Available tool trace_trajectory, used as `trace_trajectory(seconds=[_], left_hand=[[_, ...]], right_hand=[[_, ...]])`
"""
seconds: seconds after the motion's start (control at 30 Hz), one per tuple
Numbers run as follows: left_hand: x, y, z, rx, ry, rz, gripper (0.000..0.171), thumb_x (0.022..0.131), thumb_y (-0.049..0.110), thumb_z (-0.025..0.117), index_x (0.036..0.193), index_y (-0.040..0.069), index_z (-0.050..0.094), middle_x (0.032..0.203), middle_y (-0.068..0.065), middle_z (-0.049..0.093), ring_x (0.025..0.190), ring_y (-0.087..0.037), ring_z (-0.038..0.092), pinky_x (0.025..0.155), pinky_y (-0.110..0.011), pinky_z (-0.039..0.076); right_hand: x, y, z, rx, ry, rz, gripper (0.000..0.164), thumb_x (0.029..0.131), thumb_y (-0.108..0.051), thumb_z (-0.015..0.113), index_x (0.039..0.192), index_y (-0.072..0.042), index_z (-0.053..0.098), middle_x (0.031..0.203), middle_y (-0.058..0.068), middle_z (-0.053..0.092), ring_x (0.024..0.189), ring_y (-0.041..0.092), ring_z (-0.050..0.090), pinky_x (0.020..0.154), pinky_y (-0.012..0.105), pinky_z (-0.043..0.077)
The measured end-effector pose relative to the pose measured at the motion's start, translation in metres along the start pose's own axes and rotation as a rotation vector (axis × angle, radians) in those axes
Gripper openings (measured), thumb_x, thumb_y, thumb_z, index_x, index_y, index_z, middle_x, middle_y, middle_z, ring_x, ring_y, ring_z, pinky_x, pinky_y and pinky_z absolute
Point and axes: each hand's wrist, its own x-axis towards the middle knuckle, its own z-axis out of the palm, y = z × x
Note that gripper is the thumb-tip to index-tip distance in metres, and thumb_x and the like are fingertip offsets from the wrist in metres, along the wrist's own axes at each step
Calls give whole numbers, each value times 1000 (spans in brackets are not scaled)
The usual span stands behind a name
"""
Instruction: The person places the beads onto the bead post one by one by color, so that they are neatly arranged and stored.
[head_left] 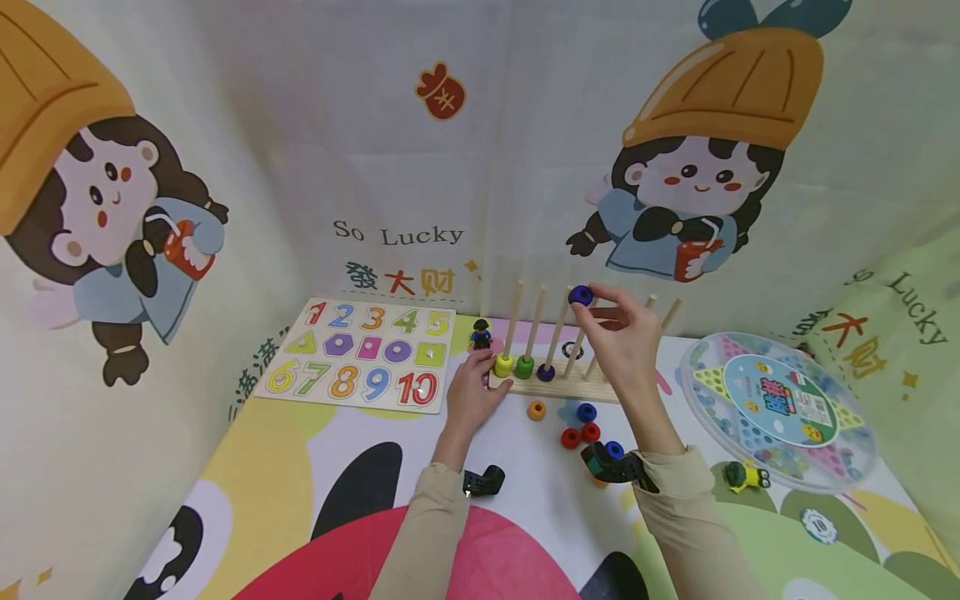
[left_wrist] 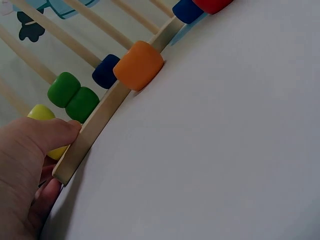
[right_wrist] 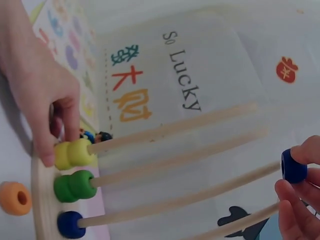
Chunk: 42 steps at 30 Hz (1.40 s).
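Between thumb and fingers, my right hand (head_left: 621, 329) pinches a dark blue bead (right_wrist: 294, 166) at the top end of the third peg. My left hand (head_left: 474, 392) grips the left end of the wooden peg base (left_wrist: 95, 120). Two yellow beads (right_wrist: 73, 153) are on the first peg and two green beads (right_wrist: 75, 186) on the second. One blue bead (right_wrist: 71, 224) sits at the foot of the third peg (head_left: 556, 333). Loose on the table before the base lie an orange bead (head_left: 536, 410), red beads (head_left: 571, 438) and blue beads (head_left: 587, 412).
A number puzzle board (head_left: 352, 354) lies at the left. At the right is a round clear game case (head_left: 780, 408), with a small yellow-green toy (head_left: 746, 476) and a round token (head_left: 818, 526) nearby. A small toy figure (head_left: 481, 335) stands behind the base's left end.
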Motion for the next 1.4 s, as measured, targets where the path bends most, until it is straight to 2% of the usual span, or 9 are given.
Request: trace_trajectory(seconds=[0.13, 0.4, 0.53, 0.7, 0.87, 0.97, 1.1, 1.3, 1.4], left_hand=[[-1, 2, 0, 1, -3, 3, 52, 85, 28, 78, 128, 1, 64, 138, -8, 56, 120, -27, 55, 92, -38, 51], [-3, 4, 2, 12, -7, 10, 53, 85, 28, 78, 128, 1, 64, 138, -8, 56, 122, -27, 54, 96, -41, 49], [-4, 5, 5, 8, -18, 5, 54, 85, 29, 78, 129, 1, 63, 138, -7, 55, 122, -27, 54, 96, -41, 49], [-4, 5, 5, 12, -26, 3, 54, 85, 30, 78, 129, 2, 63, 138, -7, 55, 122, -27, 54, 97, -41, 48], [-2, 5, 3, 19, -11, 16, 53, 85, 29, 78, 128, 1, 64, 137, -7, 56, 117, -27, 56, 92, -40, 50], [0, 3, 2, 18, -2, 25, 52, 85, 28, 78, 127, 1, 65, 136, -8, 57, 114, -27, 56, 89, -39, 50], [1, 2, 0, 14, 11, 34, 52, 84, 27, 79, 126, 0, 65, 135, -9, 57, 114, -28, 57, 89, -41, 50], [2, 2, -2, 21, 10, 31, 52, 84, 27, 79, 126, 0, 65, 135, -9, 58, 115, -29, 56, 92, -41, 49], [2, 3, -2, 19, 6, 25, 52, 84, 27, 79, 126, 0, 65, 135, -9, 58, 117, -29, 56, 93, -41, 49]], right_hand=[[5, -4, 2, -38, 11, 16, 30, 86, -11, 76, 113, 0, 71, 108, 12, 71, 76, -3, 62, 68, 12, 50], [12, -3, 4, -53, -5, 46, 30, 87, -12, 76, 114, 1, 70, 110, 13, 70, 79, 23, 68, 66, 10, 49], [12, -3, 4, -72, -19, 61, 30, 87, -13, 75, 114, 1, 70, 111, 14, 70, 80, 26, 68, 63, 10, 48], [9, -2, -1, -92, -7, 44, 28, 89, -15, 73, 113, -1, 71, 112, 12, 70, 82, 27, 68, 66, 13, 48], [2, 1, -13, -72, 24, 7, 27, 89, -13, 72, 113, -1, 71, 111, 12, 70, 85, 22, 67, 70, 15, 49], [-5, 5, -21, -63, 32, 6, 25, 89, -11, 72, 111, 1, 71, 108, 12, 71, 84, 11, 66, 72, 14, 50], [-17, 17, -29, -82, 18, 47, 22, 89, -10, 72, 108, 1, 72, 103, 12, 73, 82, -5, 61, 72, 12, 49], [-40, 48, -43, -128, -69, 145, 20, 88, -8, 73, 105, 2, 72, 101, 16, 72, 81, -10, 58, 72, 9, 48], [-53, 66, -52, -147, -150, 194, 21, 88, -9, 73, 105, 3, 71, 102, 18, 72, 84, -5, 62, 72, 8, 48]])
